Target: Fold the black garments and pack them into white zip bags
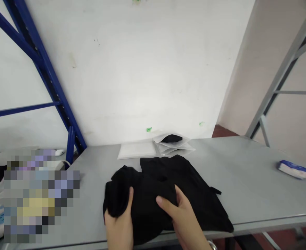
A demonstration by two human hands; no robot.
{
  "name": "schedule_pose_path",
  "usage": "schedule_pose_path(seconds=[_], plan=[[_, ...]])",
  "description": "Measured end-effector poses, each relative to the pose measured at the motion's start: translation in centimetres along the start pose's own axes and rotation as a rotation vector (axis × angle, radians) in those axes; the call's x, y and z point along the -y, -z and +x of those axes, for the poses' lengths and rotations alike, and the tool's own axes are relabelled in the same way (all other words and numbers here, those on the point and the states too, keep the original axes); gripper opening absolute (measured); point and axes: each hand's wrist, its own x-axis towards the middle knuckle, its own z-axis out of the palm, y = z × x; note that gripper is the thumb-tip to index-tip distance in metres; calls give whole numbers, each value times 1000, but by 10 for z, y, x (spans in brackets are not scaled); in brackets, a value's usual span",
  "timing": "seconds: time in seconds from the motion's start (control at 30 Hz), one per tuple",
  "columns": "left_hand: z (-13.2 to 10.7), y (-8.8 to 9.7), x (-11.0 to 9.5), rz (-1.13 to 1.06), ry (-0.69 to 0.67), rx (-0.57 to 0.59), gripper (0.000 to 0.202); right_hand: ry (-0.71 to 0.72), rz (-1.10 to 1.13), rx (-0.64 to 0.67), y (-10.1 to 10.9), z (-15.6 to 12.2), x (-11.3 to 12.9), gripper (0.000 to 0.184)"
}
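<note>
A black garment (145,205) is bunched between my hands near the table's front edge; its exact kind does not show. My left hand (120,225) is closed round the rolled left part of it, thumb on the inner side. On the other side, my right hand (180,213) pinches the cloth, its thumb on top and the fingers partly hidden by fabric. More black cloth (202,205) lies spread on the table to the right, with a small strap or tab sticking out. Whether it is the same piece as the held garment, I cannot tell.
On the grey table (246,180) are a flat stack of white bags (137,150) and translucent bags (173,147) with something black inside. A tissue pack (292,169) lies far right. Blue rack posts (48,73) rise at left, beside a blurred-out area. A white wall (147,69) stands behind.
</note>
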Motion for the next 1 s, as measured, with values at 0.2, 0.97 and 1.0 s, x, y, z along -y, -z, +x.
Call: schedule_pose_path(seconds=[0.2,0.97,1.0], plan=[[-7,7,-2,419,-438,-72,62,71,-84,-130,-2,1,2,40],[98,-44,-23,1293,-716,699,26,28,412,-234,27,8,-5,36],[113,-54,-16,1342,-718,712,22,21,431,-252,29,9,-5,33]])
